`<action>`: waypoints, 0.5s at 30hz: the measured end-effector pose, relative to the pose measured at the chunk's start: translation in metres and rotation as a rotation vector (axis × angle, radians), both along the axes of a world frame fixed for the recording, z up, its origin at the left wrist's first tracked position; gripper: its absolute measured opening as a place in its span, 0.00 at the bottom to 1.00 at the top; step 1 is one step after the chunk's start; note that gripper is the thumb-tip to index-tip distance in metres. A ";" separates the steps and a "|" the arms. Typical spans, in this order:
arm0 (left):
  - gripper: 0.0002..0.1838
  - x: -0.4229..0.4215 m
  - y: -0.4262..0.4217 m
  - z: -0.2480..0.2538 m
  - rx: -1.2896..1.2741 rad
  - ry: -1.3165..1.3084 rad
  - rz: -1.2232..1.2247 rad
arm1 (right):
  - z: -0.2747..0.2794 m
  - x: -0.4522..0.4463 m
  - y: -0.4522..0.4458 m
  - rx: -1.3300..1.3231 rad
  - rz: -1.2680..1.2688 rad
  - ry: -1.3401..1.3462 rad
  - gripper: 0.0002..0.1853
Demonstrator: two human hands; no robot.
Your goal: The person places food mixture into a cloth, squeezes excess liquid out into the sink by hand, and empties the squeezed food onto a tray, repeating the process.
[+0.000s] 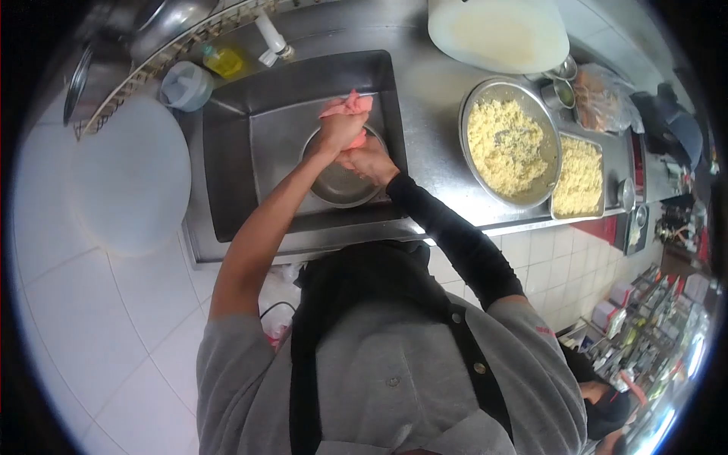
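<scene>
Over the sink [227, 152], both of my hands grip a bunched pink cloth [359, 103], which looks twisted between them. My left hand [341, 135] is wrapped round its upper part, and folds of cloth stick out past the fingers. Lower and to the right, my right hand [368, 161] is closed on the other end, with most of that end hidden by the fingers. Directly beneath the hands, a round metal bowl [345, 191] sits in the sink; what it holds is hard to make out.
Right of the sink stand a large metal bowl [464, 125] of crumbly yellow food and a tray [603, 205] of the same. A white cutting board [500, 34] lies behind. The faucet [271, 38], a yellow bottle [224, 62] and a white container [186, 86] line the back left.
</scene>
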State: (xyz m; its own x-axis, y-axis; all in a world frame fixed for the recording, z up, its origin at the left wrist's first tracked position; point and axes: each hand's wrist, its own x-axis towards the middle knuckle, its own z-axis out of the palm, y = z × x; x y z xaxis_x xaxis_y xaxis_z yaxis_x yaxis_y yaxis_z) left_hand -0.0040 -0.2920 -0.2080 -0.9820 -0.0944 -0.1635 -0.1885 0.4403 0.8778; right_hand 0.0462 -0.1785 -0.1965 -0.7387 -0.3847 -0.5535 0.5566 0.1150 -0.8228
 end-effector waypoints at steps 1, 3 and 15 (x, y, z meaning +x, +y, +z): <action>0.22 0.000 0.001 -0.001 -0.007 -0.015 -0.008 | -0.002 0.001 0.000 0.023 0.002 0.026 0.13; 0.21 -0.002 0.002 -0.013 -0.022 -0.045 -0.032 | -0.001 0.003 -0.001 0.055 -0.017 0.010 0.12; 0.25 -0.009 0.011 -0.043 -0.322 0.045 -0.004 | -0.061 0.003 -0.013 0.173 -0.117 0.020 0.07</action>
State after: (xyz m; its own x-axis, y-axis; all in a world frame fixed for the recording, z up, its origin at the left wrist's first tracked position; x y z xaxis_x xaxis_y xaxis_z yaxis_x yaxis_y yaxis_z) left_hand -0.0131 -0.2813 -0.2512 -0.9881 -0.1303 -0.0819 -0.1500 0.6976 0.7007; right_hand 0.0491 -0.1910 -0.2572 -0.7841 -0.1962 -0.5887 0.5582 0.1914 -0.8073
